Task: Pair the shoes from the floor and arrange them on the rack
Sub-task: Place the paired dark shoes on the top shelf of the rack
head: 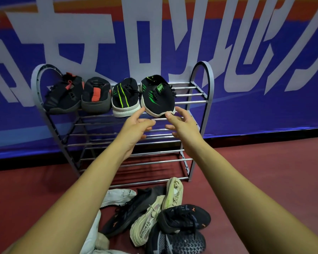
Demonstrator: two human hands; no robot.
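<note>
A grey metal shoe rack (207, 92) stands against the wall. Its top shelf carries a black pair with red tabs (64, 96) (96, 96) on the left and a black pair with green stripes (125, 98) (157, 96) in the middle. My left hand (136, 129) and my right hand (184, 129) reach up just below the right green-striped shoe, fingers relaxed; fingertips of both hands touch or nearly touch its white sole edge. Neither hand holds anything. On the floor before the rack lies a pile of several shoes (154, 217): white, cream, black.
The rack's lower shelves (136, 162) show bare bars, and the right end of the top shelf (191, 92) is bare too. A blue banner wall (264, 70) stands behind. Red floor (264, 171) spreads to the right and left of the pile.
</note>
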